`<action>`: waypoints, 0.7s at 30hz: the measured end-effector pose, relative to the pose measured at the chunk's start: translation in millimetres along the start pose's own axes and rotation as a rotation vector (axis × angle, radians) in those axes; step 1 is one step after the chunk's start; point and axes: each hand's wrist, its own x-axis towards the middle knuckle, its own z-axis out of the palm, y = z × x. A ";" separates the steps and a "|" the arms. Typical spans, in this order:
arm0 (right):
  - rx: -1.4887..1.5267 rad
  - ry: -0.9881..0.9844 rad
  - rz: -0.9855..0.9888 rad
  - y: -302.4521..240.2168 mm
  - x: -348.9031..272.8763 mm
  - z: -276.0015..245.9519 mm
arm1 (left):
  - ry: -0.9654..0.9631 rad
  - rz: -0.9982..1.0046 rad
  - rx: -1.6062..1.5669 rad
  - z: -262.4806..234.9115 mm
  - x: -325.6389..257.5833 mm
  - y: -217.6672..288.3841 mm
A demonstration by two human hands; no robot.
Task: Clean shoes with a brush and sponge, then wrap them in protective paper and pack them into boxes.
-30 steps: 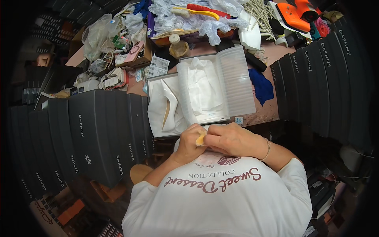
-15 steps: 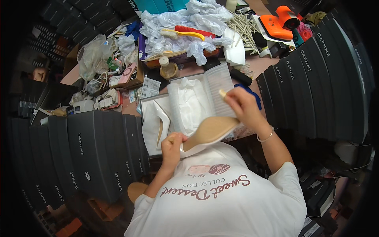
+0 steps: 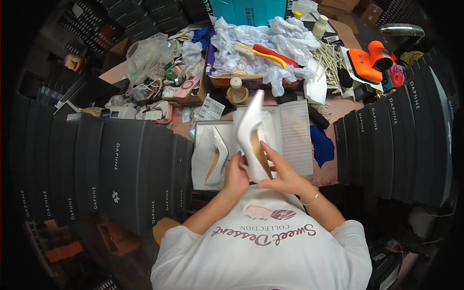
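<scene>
Two bare hands meet just above the hem of a white printed T-shirt [image 3: 261, 251], and between them they hold a glossy white pointed-toe high-heeled shoe [image 3: 252, 133] with a tan insole, its toe aimed away from the body and its opening turned up toward the camera. The left hand [image 3: 236, 176] is closed around the heel end from below, while the right hand [image 3: 282, 175], a thin bracelet at its wrist, has its fingers [image 3: 271, 153] pressed along the shoe's side and thumb beneath, so both hands are clamped on the shoe. This looks like an inspection or finishing step, with the shoe raised clear of its packing; a careful next move would need a steady grip on the heel and a gentle turn so the shiny surface is not marked. Just beyond the hands lies an open white cardboard shoe box [image 3: 302, 140] lined with tissue, and the matching second white shoe [image 3: 216, 153] rests on its side in the left part of it. Rows of dark grey upright shoe boxes [image 3: 121, 169] flank the bench to the left and right. Farther off sit a small tan-capped bottle [image 3: 237, 92], a heap of crumpled clear plastic bags [image 3: 251, 38], a yellow and red brush [image 3: 263, 53], and an orange handheld tool [image 3: 369, 63].
</scene>
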 end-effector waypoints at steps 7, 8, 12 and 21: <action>0.566 0.605 0.293 51.9 -101.4 -64.1 | -0.562 0.434 1.667 -26.9 46.6 22.8; 0.621 0.624 0.244 46.0 -109.0 -68.7 | -0.606 0.502 1.902 -27.8 52.3 15.0; 0.696 0.719 0.142 43.4 -115.3 -54.7 | -0.710 0.830 2.493 -35.9 89.0 -32.7; 1.630 0.441 -0.154 52.7 -111.4 -28.6 | -0.776 0.610 2.000 -8.1 102.2 15.9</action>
